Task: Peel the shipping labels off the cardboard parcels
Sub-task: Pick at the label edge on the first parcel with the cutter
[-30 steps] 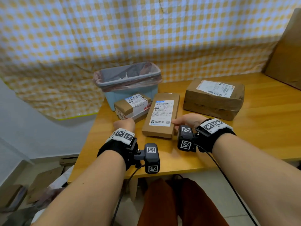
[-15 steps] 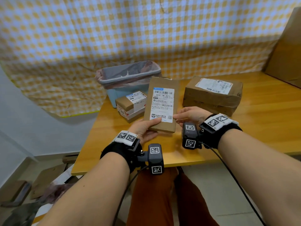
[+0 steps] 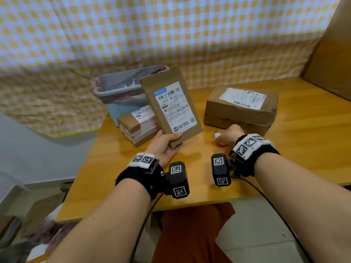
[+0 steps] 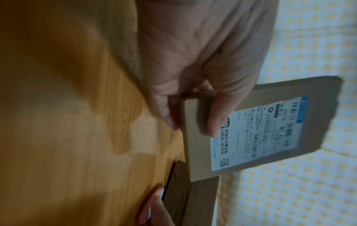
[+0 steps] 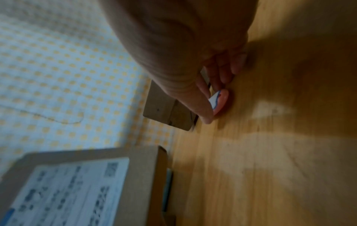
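At far left a lined bin (image 3: 121,95) waits. A small parcel (image 3: 137,126) lies before it. The left hand (image 3: 163,147) grips the flat parcel (image 3: 171,105) by its near edge, tilted up, label (image 3: 174,107) intact. The right hand (image 3: 227,136) rests on the tabletop (image 3: 284,158), fingers curled, holding nothing. It should probably pick at a label corner and peel slowly. The large parcel (image 3: 241,109) lies far right.

A blue bin (image 3: 121,105) with a pink liner stands at the far left corner of the wooden table (image 3: 303,141), before a yellow checked cloth (image 3: 171,35).
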